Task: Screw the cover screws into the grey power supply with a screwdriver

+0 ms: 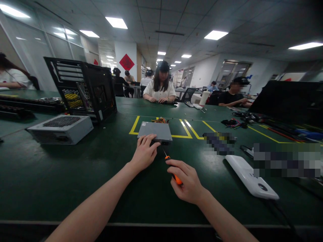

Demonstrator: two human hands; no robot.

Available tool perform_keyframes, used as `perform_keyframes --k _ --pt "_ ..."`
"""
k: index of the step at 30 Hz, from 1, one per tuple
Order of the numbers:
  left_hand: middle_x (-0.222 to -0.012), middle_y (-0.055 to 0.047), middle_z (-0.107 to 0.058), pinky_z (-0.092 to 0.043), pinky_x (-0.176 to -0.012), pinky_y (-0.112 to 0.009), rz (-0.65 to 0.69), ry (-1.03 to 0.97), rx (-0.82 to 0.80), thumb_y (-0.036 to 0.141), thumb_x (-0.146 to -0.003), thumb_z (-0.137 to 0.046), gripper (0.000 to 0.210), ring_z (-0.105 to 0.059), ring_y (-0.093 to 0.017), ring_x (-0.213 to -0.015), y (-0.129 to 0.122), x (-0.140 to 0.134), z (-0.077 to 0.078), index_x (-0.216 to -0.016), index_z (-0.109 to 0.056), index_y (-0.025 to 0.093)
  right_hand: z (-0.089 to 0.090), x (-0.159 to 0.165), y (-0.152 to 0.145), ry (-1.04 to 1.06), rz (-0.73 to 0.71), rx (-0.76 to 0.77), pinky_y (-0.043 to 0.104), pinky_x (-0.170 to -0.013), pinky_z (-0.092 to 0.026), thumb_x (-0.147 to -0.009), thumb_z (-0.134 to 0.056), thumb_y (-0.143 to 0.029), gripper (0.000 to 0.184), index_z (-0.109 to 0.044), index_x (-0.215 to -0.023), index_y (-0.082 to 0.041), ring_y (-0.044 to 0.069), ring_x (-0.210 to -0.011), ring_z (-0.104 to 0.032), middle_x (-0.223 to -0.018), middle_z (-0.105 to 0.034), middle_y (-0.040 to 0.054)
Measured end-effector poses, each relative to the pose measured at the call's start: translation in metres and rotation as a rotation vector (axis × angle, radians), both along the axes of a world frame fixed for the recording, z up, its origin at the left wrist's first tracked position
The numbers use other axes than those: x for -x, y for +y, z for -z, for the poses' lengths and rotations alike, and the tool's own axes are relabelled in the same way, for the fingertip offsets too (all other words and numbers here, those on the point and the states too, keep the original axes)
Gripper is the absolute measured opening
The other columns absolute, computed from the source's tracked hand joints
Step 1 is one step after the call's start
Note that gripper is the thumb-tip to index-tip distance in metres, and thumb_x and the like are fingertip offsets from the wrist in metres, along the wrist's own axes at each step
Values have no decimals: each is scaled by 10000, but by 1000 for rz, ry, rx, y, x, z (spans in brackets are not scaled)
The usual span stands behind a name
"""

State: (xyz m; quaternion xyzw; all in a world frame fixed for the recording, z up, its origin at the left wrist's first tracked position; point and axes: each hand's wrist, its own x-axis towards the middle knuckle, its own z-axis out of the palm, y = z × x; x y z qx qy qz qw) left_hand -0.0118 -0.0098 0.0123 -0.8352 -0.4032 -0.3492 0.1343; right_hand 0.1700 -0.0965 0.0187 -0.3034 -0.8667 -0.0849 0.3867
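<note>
A flat grey computer power supply (157, 129) lies on the green table in front of me, with a bundle of coloured wires (161, 120) at its far side. My left hand (145, 151) holds it at the near left corner, fingers over the top edge and thumb along the near side. An orange and black screwdriver (178, 178) is gripped in my right hand (186, 179). Its thin shaft points up and left toward the supply's near face. Whether the tip touches a screw there is too small to tell.
A second power supply (63, 129) and an open black computer case (83, 87) stand at left. White device (251, 176), blurred items and cables lie at right, below a dark monitor (290, 104). Yellow tape (188, 129) marks the table. A person (160, 84) sits opposite.
</note>
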Motion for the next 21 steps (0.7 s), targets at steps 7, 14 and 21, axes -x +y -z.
perform_keyframes --k 7,14,21 --pt "-1261 -77 -429 -227 -1023 -413 -10 -7 9 160 -812 -413 249 -343 -205 -1207 -2 2 -1 -995 -572 215 2 -6 -6 430 -14 -35 347 -688 -491 -695 -514 -87 322 -459 -991 -199 182 -831 -579 -912 -579 69" --pt "-1264 -70 -446 -188 -1046 -429 -38 -43 28 195 -842 -378 302 -343 -189 -1217 -7 0 -2 -1119 -497 212 -18 -15 46 1172 288 751 198 -485 -405 -758 -511 -348 141 -458 -766 -217 72 -527 -474 -656 -510 -45" --pt "-1249 -65 -470 -226 -1033 -430 -66 3 66 223 -851 -369 347 -367 -190 -1200 -12 0 -8 -1190 -440 208 -15 -1 133 1093 272 1142 171 -333 -260 -655 -585 -484 321 -504 -738 -185 51 -369 -381 -574 -546 -23"
